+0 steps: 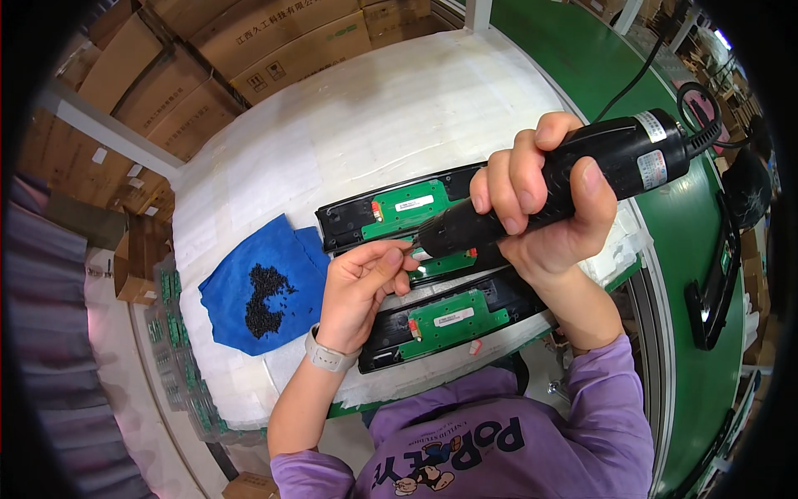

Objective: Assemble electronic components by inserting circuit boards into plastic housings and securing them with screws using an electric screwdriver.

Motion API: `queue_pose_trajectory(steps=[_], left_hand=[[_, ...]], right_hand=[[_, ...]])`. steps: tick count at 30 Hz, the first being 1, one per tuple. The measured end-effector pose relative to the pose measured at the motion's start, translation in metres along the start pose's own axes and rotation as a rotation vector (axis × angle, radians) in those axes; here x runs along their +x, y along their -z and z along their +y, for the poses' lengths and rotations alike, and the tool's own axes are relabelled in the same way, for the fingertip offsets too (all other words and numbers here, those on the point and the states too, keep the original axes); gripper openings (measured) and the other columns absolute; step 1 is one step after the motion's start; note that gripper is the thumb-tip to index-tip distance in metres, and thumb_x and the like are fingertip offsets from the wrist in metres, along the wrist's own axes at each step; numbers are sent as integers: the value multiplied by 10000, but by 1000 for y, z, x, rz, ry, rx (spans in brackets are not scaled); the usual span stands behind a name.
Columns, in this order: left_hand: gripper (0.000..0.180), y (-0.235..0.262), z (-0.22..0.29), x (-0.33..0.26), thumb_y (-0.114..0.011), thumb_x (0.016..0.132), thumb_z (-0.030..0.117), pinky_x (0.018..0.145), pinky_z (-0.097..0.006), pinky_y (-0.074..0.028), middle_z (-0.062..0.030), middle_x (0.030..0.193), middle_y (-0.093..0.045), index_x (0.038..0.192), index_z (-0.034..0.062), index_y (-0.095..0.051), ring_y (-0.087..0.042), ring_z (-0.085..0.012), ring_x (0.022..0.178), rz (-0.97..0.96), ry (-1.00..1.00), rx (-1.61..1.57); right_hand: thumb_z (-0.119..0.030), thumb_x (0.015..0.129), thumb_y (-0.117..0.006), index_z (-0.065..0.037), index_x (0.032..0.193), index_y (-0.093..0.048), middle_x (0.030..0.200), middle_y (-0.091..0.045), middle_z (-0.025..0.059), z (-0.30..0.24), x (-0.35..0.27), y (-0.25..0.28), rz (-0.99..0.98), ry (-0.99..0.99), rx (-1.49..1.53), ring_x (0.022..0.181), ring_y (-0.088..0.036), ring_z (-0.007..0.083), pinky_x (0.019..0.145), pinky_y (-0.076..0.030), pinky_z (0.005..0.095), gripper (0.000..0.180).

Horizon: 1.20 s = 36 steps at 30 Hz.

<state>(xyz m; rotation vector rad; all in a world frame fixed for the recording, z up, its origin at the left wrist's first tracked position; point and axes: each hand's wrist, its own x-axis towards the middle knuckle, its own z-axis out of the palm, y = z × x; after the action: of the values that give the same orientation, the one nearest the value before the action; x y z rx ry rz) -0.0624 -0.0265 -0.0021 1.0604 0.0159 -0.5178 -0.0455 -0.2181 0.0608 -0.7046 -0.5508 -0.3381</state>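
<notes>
The right hand (549,212) is clenched around a black electric screwdriver (565,187), a thick round tool with a matte plastic body. Its tip points left and down to the middle one of three long black panels. A black cable (644,66) leaves the back end of the tool and goes up over the green belt (582,58). Two small labels, white with a little red, sit on the rear part of the tool.

The left hand (362,287) has the thumb and the first fingers pinched together just beside the tip of the screwdriver; I cannot tell if a screw is between them. On this wrist there is a pale grey band (326,356).

The far panel (391,212) and the near panel (449,320) each carry a flat green circuit board with a small white rectangular label in the middle and a little red part at the left end. The middle panel (453,264) is partly hidden under the hands. All three lie on a white, slightly rough foam sheet (374,108) that covers the table.

To the left of the panels lies a blue cloth (241,283), soft and wrinkled, with a heap of small black screws (266,299) on it. Behind the table stand brown cardboard boxes (249,41) with dark printed marks. At the left edge more green boards (179,349) are stacked in a row.
</notes>
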Motion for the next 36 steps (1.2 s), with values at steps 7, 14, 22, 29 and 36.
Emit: queue_pose_trajectory(steps=[7, 14, 22, 29, 36], left_hand=[[191, 2, -2, 1, -562, 872, 114, 585, -212, -464, -115, 841, -625, 1001, -24, -584, -555, -120, 627, 3, 13, 1], [175, 1, -2, 2, -565, 867, 95, 582, -213, -460, -121, 842, -626, 998, -18, -587, -558, -121, 631, -12, 15, 2], [179, -1, -8, 1, -579, 855, 72, 580, -205, -452, -107, 834, -637, 1004, -25, -594, -554, -105, 621, 19, -49, 56], [182, 1, -5, 0, -580, 858, 97, 581, -212, -453, -105, 835, -631, 1004, -11, -591, -553, -112, 622, 13, -11, 45], [205, 1, -4, -2, -586, 857, 109, 598, -208, -460, -104, 843, -639, 1008, -30, -595, -556, -98, 637, -35, 87, -73]], right_hand=[[-266, 843, -481, -44, 1000, -410, 557, -424, 35, 1, -1, 1, -58, 8, -24, 422, -411, 131, 523, -417, 314, 281], [-259, 843, -479, -43, 998, -406, 551, -423, 35, -2, 0, 0, -6, 13, -15, 422, -411, 131, 523, -417, 314, 276], [-230, 846, -470, -44, 980, -422, 556, -429, 37, 3, -1, -2, 28, -15, -69, 417, -408, 134, 500, -410, 316, 234], [-231, 846, -468, -50, 980, -430, 561, -432, 35, 1, 1, -1, 74, -35, -8, 417, -404, 135, 500, -407, 315, 228], [-343, 868, -459, -54, 1002, -464, 576, -433, -6, 2, 0, 4, -49, -22, -41, 418, -383, 97, 524, -409, 298, 319]])
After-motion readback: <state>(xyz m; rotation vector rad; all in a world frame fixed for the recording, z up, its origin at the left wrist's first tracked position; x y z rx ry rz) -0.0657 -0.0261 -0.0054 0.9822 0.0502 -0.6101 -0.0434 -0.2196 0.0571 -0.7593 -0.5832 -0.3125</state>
